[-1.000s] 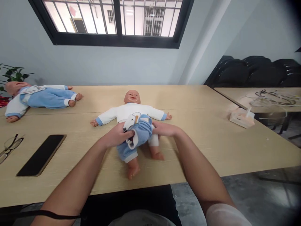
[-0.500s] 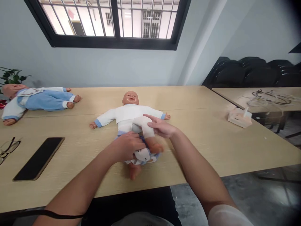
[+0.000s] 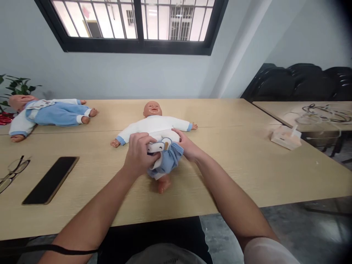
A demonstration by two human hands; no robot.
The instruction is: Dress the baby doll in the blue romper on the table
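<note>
A baby doll point(image 3: 154, 123) in a white top with blue cuffs lies on its back on the wooden table, arms spread, head toward the wall. Blue trousers point(image 3: 172, 157) with a white animal-face patch are bunched over its legs, and one bare foot sticks out below them. My left hand point(image 3: 140, 152) is closed on the patch and cloth at the trousers' left side. At the doll's other side my right hand point(image 3: 187, 145) curls round the raised leg and the cloth edge, its fingertips partly hidden. The doll's other foot is out of sight.
A second doll point(image 3: 57, 113) in blue and white lies at the far left by a plant point(image 3: 20, 88). Nearer are glasses point(image 3: 12, 174) and a black phone point(image 3: 51, 179). A tissue box point(image 3: 286, 137) and a side table's cables point(image 3: 324, 113) are on the right.
My left hand has lifted the trousers and patch up toward the doll's waist. The bare foot on the right, visible before, is now covered. My right hand stays by that leg.
</note>
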